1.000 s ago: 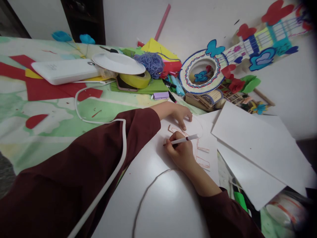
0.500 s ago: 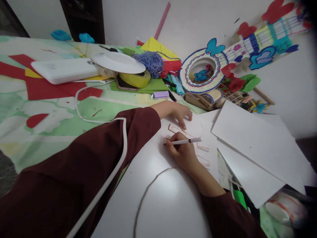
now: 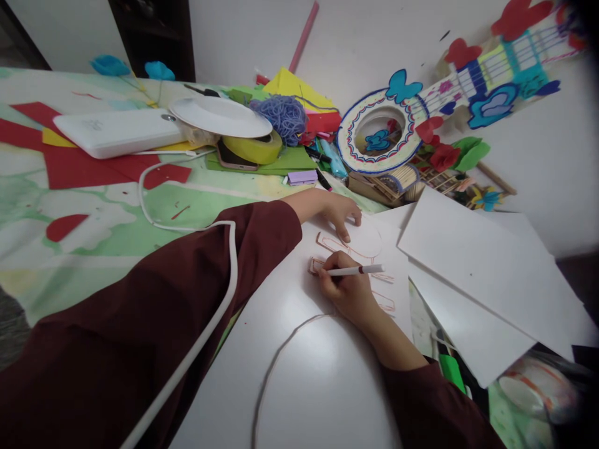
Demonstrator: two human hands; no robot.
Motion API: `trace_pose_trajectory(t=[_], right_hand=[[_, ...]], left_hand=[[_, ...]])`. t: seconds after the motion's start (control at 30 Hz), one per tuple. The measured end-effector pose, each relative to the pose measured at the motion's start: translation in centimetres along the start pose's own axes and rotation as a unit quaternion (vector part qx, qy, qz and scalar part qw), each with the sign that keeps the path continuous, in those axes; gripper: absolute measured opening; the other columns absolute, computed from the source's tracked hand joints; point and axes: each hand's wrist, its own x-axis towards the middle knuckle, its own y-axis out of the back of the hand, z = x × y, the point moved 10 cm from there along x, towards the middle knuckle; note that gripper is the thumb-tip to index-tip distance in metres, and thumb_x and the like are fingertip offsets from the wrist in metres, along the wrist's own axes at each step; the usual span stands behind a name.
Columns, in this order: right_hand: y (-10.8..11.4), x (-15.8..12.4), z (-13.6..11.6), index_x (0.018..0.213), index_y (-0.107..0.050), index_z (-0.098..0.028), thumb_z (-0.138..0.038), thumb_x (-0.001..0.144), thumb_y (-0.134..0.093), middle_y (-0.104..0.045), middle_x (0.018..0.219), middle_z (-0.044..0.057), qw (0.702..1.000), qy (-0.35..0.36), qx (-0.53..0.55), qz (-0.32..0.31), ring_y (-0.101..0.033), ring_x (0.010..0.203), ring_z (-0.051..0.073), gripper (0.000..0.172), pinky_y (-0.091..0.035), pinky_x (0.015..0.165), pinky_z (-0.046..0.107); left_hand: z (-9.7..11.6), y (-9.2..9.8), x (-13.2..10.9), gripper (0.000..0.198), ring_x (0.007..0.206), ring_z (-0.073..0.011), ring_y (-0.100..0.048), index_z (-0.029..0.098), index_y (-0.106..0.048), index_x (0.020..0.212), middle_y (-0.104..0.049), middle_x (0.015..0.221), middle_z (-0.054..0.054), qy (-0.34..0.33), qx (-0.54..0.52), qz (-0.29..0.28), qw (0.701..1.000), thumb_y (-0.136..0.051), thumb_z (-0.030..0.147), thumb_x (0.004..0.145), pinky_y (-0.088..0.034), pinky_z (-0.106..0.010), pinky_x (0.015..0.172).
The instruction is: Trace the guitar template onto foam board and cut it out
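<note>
My right hand (image 3: 349, 290) is closed around a white felt-tip pen (image 3: 355, 270) with a dark red band. Its tip is hidden by my fingers, beside a small brown-red outlined shape on white paper (image 3: 390, 255). Thin lines of the same colour form a drawing (image 3: 358, 251) with long narrow shapes and a rounded outline. My left hand (image 3: 339, 215) rests on the upper part of the paper, fingers spread and bent, holding nothing. Beneath lies a large white sheet (image 3: 234, 374) with a curved dark line. Part of the drawing is covered by my right hand.
A white cable (image 3: 231, 268) runs over my left sleeve. Behind are a white power bank (image 3: 121, 132), a white plate (image 3: 219, 117), yellow tape (image 3: 255, 149), blue yarn (image 3: 283, 118) and a decorated paper guitar (image 3: 349, 140). Loose white sheets (image 3: 477, 268) lie at right.
My right hand and the pen have shifted slightly right, and more of the small outlined shape now shows. My left hand stays on the paper. The whole view has moved a little.
</note>
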Motion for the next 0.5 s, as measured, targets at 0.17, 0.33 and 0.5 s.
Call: trace_pose_trajectory(t=[0.17,0.33,0.5], right_hand=[[0.6,-0.3,0.6,0.068,-0.044,-0.021,-0.021,0.076,-0.052,-0.047,0.057,-0.004,0.999,-0.025,-0.018,0.013,-0.040,0.050,0.009,0.012,-0.031,0.046,0.023],[1.7,-1.2,1.6,0.066,-0.043,-0.022,-0.021,0.074,-0.053,-0.046,0.055,-0.004,0.998,-0.050,-0.029,0.034,-0.041,0.050,0.010,0.013,-0.031,0.047,0.023],[2.6,-2.0,1.9,0.066,-0.043,-0.022,-0.019,0.074,-0.052,-0.044,0.053,-0.005,0.996,-0.055,-0.039,0.050,-0.039,0.047,0.010,0.012,-0.029,0.045,0.023]], left_hand=[[0.1,0.0,-0.1,0.076,0.113,-0.0253,-0.051,0.031,-0.054,0.124,-0.055,0.129,-0.001,0.006,0.001,-0.005,1.000,-0.066,0.060,0.055,-0.038,-0.033,0.095],[0.2,0.1,-0.4,0.077,0.114,-0.0256,-0.051,0.031,-0.053,0.126,-0.053,0.133,-0.001,0.017,-0.004,-0.008,1.000,-0.068,0.057,0.055,-0.038,-0.033,0.095],[0.2,0.1,-0.3,0.076,0.116,-0.0254,-0.050,0.028,-0.053,0.126,-0.052,0.134,-0.002,0.014,-0.009,-0.003,1.000,-0.068,0.056,0.056,-0.037,-0.033,0.096]])
